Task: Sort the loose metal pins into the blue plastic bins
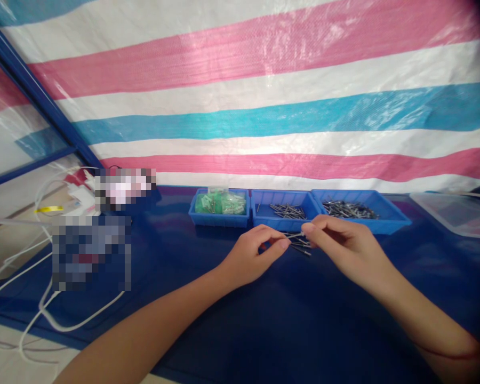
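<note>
Between both hands, in front of the bins, a thin grey metal rod [294, 235] is held level; I cannot tell whether it is a screw, a pin or a rivet. My left hand [254, 253] pinches its left end between thumb and forefinger. At the other end, the thumb and fingers of my right hand [348, 245] are closed on it. Several similar metal rods [303, 250] lie loose on the table just beneath. Behind the hands, the middle blue bin [278, 217] holds a pile of thin metal rods [290, 211].
The right blue bin [396, 220] contains darker metal pieces [350, 208]. Green-tinted plastic bags [222, 202] fill the left blue bin [220, 220]. A clear plastic lid or tray [452, 216] lies far right. White cables [86, 324] loop at left on the blue table [264, 330].
</note>
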A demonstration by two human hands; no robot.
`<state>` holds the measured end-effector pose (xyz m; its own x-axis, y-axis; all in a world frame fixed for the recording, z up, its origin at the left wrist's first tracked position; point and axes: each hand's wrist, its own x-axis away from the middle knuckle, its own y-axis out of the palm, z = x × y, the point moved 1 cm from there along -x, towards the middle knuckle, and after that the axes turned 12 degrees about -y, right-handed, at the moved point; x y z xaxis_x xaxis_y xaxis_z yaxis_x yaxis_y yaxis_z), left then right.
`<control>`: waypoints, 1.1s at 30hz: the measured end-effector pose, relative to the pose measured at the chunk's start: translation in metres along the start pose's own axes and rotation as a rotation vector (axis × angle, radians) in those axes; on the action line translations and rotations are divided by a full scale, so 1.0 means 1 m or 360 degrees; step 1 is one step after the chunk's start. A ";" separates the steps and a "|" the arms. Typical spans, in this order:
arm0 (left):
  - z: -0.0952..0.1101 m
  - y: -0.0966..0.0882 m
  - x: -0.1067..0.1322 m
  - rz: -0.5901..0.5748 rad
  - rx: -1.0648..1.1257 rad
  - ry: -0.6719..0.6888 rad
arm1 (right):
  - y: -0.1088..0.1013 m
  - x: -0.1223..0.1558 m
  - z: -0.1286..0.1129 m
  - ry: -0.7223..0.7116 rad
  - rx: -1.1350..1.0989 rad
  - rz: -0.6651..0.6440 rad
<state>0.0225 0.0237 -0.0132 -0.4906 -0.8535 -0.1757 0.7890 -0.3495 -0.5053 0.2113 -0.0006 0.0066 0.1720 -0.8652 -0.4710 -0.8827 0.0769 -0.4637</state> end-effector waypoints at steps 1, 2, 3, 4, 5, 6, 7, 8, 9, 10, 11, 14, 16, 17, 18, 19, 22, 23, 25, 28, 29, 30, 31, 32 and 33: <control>0.000 0.000 0.000 -0.0018 -0.0045 0.0029 | -0.005 -0.001 0.004 0.0014 0.0085 0.0103; -0.001 0.001 0.000 -0.0032 -0.0100 0.0069 | -0.011 -0.002 0.009 0.0035 0.0206 0.0234; -0.002 0.001 0.000 -0.0053 -0.0173 0.0120 | -0.019 -0.003 0.015 0.0059 0.0334 0.0382; -0.003 0.002 0.000 -0.0082 -0.0270 0.0180 | -0.027 -0.005 0.023 0.0088 0.0507 0.0527; -0.004 0.003 -0.001 -0.0119 -0.0388 0.0248 | -0.035 -0.006 0.031 0.0106 0.0738 0.0658; -0.006 0.004 -0.001 -0.0166 -0.0523 0.0325 | -0.042 -0.007 0.039 0.0125 0.0878 0.0747; -0.007 0.006 -0.001 -0.0214 -0.0663 0.0404 | -0.048 -0.008 0.046 0.0136 0.0993 0.0789; -0.008 0.007 -0.001 -0.0257 -0.0797 0.0477 | -0.053 -0.009 0.053 0.0124 0.1122 0.0761; -0.009 0.010 0.000 -0.0290 -0.0916 0.0535 | -0.056 -0.009 0.058 0.0106 0.1213 0.0750; -0.010 0.012 0.000 -0.0312 -0.1014 0.0575 | -0.057 -0.010 0.061 0.0087 0.1281 0.0719; -0.011 0.015 0.000 -0.0327 -0.1095 0.0596 | -0.056 -0.010 0.063 0.0068 0.1321 0.0683; -0.012 0.022 0.001 -0.0317 -0.1257 0.0568 | -0.049 -0.008 0.059 0.0021 0.1289 0.0592; -0.012 0.025 0.001 -0.0274 -0.1300 0.0536 | -0.042 -0.007 0.052 -0.0028 0.1245 0.0546; -0.012 0.026 0.001 -0.0248 -0.1305 0.0524 | -0.038 -0.006 0.048 -0.0056 0.1235 0.0545; -0.011 0.026 0.000 -0.0223 -0.1303 0.0516 | -0.036 -0.006 0.044 -0.0084 0.1228 0.0538; -0.011 0.025 -0.002 -0.0203 -0.1300 0.0512 | -0.034 -0.006 0.042 -0.0109 0.1221 0.0524; -0.012 0.018 -0.006 -0.0172 -0.1297 0.0485 | -0.030 -0.005 0.036 -0.0161 0.1191 0.0467; -0.012 0.015 -0.008 -0.0166 -0.1302 0.0469 | -0.028 -0.005 0.035 -0.0178 0.1178 0.0449; -0.014 0.011 -0.011 -0.0155 -0.1317 0.0435 | -0.026 -0.005 0.034 -0.0220 0.1168 0.0442; -0.017 0.009 -0.012 -0.0132 -0.1342 0.0410 | -0.020 -0.004 0.031 -0.0329 0.1148 0.0407; -0.017 0.009 -0.013 -0.0125 -0.1351 0.0408 | -0.018 -0.003 0.029 -0.0376 0.1143 0.0381; -0.017 0.010 -0.013 -0.0116 -0.1358 0.0405 | -0.015 -0.003 0.027 -0.0423 0.1137 0.0345; -0.017 0.010 -0.012 -0.0102 -0.1361 0.0399 | -0.013 -0.002 0.024 -0.0469 0.1128 0.0297; -0.016 0.011 -0.012 -0.0080 -0.1355 0.0389 | -0.010 -0.002 0.020 -0.0510 0.1114 0.0242; -0.016 0.011 -0.012 -0.0050 -0.1334 0.0375 | -0.007 -0.001 0.017 -0.0545 0.1089 0.0171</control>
<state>0.0312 0.0362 -0.0299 -0.6445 -0.7137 -0.2744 0.2869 0.1069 -0.9520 0.2243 0.0082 -0.0026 0.3249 -0.6427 -0.6939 -0.4546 0.5372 -0.7104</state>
